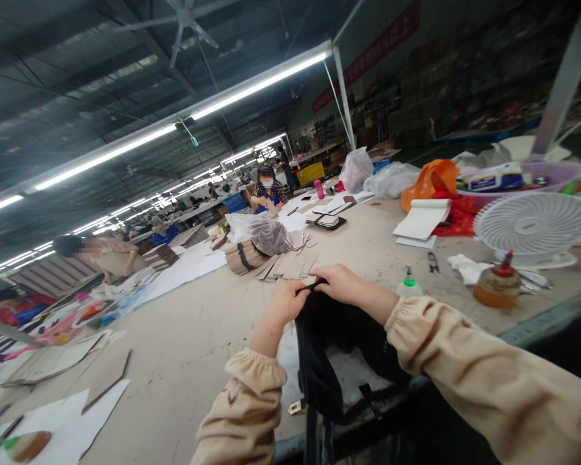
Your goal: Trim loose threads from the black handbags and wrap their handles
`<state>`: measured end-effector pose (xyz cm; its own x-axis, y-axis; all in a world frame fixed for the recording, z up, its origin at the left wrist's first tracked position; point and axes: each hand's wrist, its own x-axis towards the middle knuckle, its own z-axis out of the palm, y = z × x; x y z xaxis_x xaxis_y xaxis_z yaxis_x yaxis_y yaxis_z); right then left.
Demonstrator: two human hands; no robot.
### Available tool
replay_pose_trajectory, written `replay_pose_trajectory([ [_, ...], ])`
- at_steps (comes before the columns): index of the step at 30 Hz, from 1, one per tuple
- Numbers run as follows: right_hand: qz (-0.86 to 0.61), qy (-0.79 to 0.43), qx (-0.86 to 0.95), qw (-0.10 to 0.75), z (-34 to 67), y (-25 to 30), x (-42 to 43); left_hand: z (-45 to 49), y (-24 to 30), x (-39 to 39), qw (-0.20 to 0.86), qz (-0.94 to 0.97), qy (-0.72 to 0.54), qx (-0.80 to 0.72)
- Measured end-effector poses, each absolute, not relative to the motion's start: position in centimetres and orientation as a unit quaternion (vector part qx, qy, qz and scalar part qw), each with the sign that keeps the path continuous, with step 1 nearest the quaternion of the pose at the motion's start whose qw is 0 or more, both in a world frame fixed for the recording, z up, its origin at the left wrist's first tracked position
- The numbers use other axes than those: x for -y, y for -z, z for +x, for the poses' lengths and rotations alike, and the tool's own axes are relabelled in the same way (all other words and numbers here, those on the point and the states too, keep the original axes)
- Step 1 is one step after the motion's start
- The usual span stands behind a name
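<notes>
A black fabric bag (319,352) with straps and a small metal buckle (295,407) hangs over the near edge of the worktable. My left hand (286,300) pinches the bag's dark upper edge from the left. Close beside it, my right hand (341,283) is closed on the same edge, fingers bent over it. Both hands are raised above the tabletop, almost touching each other. Below them lies a white sheet, partly covered by the bag. The bag's lower part drops past the table edge into shadow.
Beyond my hands are bundled brown cardboard pieces (244,257) and a plastic bag (259,232). To the right stand a green-capped bottle (409,284), a glue bottle (498,284), a white fan (532,223) and a notepad (422,218). Co-workers sit farther off.
</notes>
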<state>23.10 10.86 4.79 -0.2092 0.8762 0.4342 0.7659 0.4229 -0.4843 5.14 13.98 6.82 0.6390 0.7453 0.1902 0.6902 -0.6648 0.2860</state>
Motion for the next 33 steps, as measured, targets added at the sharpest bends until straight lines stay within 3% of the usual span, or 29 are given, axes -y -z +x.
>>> replay_pose_trajectory([
  [33,-0.536,-0.065,0.785,0.304,22.89,-5.02,-10.79,5.73,-6.36,-13.55,0.072,0.887,-0.164,-0.426],
])
